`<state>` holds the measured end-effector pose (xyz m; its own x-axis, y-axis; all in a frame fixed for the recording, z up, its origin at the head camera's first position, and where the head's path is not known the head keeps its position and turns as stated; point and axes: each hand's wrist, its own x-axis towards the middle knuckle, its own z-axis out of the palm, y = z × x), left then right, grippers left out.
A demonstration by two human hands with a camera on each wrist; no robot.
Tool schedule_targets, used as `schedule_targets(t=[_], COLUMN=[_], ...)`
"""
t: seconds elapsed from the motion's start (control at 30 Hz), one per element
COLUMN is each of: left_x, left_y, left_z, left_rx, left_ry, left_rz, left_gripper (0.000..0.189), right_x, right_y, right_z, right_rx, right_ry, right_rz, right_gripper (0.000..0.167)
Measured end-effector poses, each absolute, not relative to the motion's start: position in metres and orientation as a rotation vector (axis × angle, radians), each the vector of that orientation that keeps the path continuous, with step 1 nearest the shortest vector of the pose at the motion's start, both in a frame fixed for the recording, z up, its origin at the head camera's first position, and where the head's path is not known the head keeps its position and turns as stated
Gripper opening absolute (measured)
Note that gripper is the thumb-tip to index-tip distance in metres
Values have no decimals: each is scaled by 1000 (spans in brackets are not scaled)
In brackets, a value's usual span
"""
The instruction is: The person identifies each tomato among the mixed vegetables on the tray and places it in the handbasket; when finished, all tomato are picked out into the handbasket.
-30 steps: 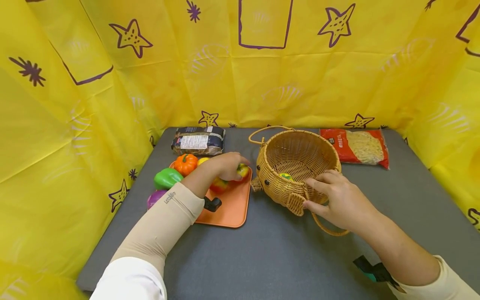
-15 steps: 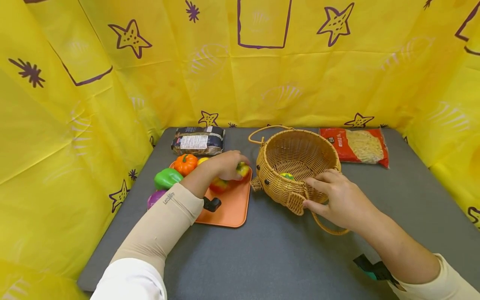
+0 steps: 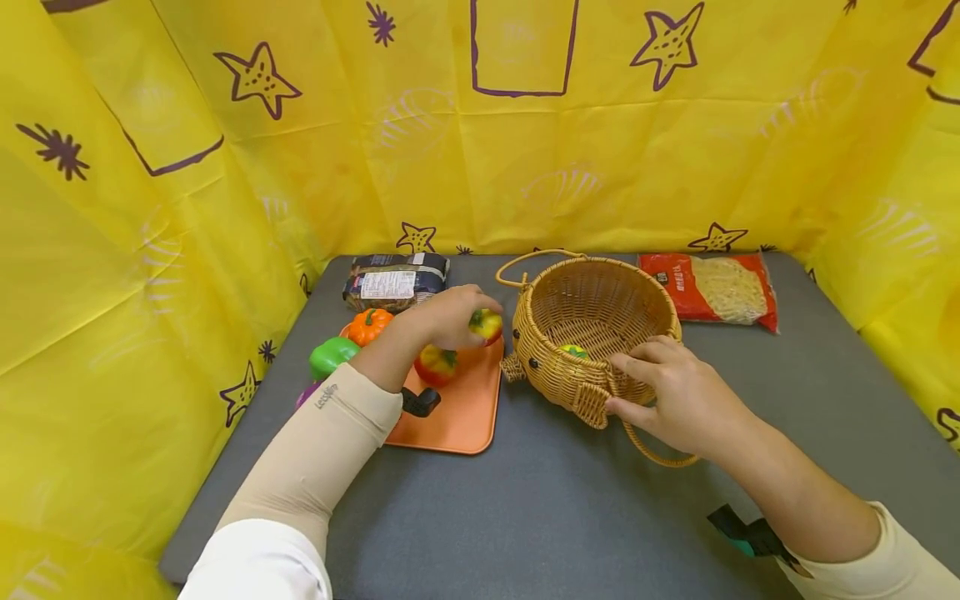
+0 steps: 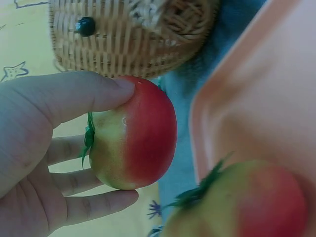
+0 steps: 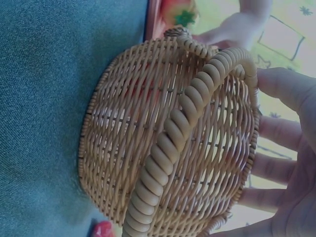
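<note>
Left hand, pinching a red-and-yellow fruit between thumb and fingers, just left of the wicker basket. Governing relation: the basket's mouth lies to the right of the fruit, with the basket's left wall between them; in the head view a narrow gap parts fruit from wall. The fruit's height against the rim cannot be judged. It is nearly round, without a marked long axis; its green calyx faces the palm. Right hand, farther from the fruit, holds the rim at the basket's near right side, fingers over the edge. An orange tray left of the basket bears a second fruit.

Writing: beyond the tray, to the basket's far left, a dark packet carries a white label whose print is too small to read. Right of the basket, a red packet shows pale characters, likewise illegible. On the left sleeve, near left of the basket, lettering seems to begin "Lets"; the remainder is blurred.
</note>
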<state>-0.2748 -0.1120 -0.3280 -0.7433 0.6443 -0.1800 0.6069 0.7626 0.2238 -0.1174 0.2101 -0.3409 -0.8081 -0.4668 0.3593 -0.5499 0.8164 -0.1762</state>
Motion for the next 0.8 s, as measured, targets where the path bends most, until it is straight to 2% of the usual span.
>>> schedule_targets(t=[0.43,0.8], left_x=[-266,-258], left_y=[-118,-100], left_z=[-293,-271], left_rx=[959,1059], left_ry=[2780,2803], left_rz=[353,389], left_gripper=[56,57], right_x=[-115,-115], right_y=[209,209], right_z=[-338,-339], right_rx=[762,753], right_ry=[-2751,-2733], right_rz=[405,410], right_gripper=[54,52])
